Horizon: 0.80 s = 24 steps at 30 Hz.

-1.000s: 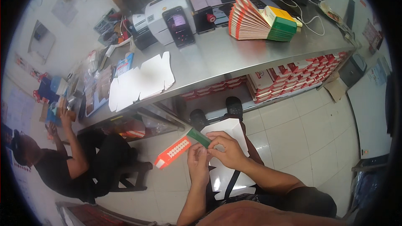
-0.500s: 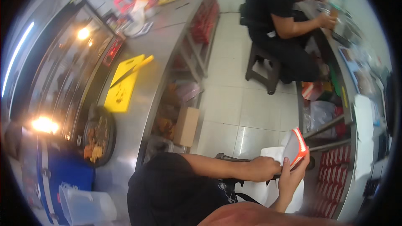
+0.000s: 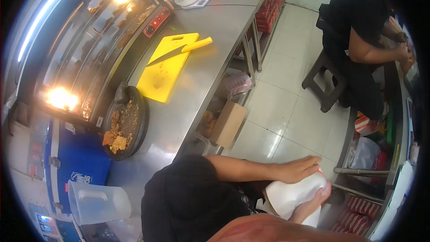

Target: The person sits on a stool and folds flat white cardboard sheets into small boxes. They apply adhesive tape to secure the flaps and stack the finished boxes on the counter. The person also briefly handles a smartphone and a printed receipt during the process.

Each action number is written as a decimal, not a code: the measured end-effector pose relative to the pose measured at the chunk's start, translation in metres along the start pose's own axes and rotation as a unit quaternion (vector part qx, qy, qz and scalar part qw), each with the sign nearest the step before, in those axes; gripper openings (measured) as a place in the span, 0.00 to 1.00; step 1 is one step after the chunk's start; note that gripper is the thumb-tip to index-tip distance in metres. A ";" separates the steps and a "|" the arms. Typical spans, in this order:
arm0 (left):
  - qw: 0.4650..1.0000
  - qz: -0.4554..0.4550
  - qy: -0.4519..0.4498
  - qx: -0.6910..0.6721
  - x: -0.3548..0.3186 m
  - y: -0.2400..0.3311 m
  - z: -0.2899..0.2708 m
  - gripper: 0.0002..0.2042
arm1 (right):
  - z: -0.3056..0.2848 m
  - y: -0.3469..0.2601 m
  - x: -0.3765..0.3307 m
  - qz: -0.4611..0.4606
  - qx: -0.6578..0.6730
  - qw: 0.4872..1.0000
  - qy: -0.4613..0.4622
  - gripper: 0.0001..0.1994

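A white paper piece, apparently a food box or its lining (image 3: 293, 195), is in front of my body at the lower right; a sliver of red edge shows beside my fingertips. My left hand (image 3: 296, 170) lies across its top with fingers stretched out flat and pressing on it. From the lower right side, my right hand (image 3: 317, 202) grips the same white piece, thumb on the near face and the other fingers partly hidden behind. What is inside it, if anything, cannot be seen.
A steel counter (image 3: 226, 29) on the left bears a yellow cutting board (image 3: 162, 80) with a knife (image 3: 179, 52), a stone mortar (image 3: 142, 121) holding food, and a lit display case (image 3: 96, 58). A person (image 3: 358, 40) sits on a stool (image 3: 320, 78) at the right. A cardboard box (image 3: 229, 124) stands below the counter.
The red-and-white box side that faced me has turned out of sight, and white paper shows instead. My left hand has moved from a closed grip to lying flat on top. The view has swung left.
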<state>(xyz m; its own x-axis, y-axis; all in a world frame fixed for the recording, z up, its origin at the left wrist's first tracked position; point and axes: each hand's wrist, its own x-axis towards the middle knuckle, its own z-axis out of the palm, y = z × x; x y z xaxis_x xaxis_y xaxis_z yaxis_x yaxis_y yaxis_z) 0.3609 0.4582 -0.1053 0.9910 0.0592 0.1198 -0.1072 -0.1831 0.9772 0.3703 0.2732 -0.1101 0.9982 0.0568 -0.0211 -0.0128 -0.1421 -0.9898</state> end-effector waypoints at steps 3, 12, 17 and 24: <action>0.996 -0.015 0.007 -0.087 -0.009 0.009 -0.016 0.20 | 0.025 -0.018 -0.009 0.097 0.251 0.961 -0.060 0.32; 0.987 -0.132 -0.036 -0.089 -0.015 0.023 -0.033 0.19 | 0.041 -0.046 -0.015 0.055 -0.068 0.995 -0.051 0.18; 0.979 -0.138 -0.049 -0.143 -0.023 0.023 -0.019 0.21 | 0.046 -0.053 -0.014 0.001 -0.054 0.995 0.079 0.18; 0.943 -0.194 -0.258 -0.084 -0.012 0.011 -0.029 0.16 | 0.006 -0.054 -0.022 0.101 -0.010 0.994 -0.038 0.14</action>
<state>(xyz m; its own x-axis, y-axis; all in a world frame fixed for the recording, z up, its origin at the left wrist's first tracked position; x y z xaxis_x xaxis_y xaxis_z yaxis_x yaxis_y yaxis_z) 0.3454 0.4836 -0.0914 0.8605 -0.4030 -0.3117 0.3034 -0.0861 0.9490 0.3492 0.2858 -0.0566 0.9683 0.0987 -0.2295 -0.2099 -0.1773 -0.9615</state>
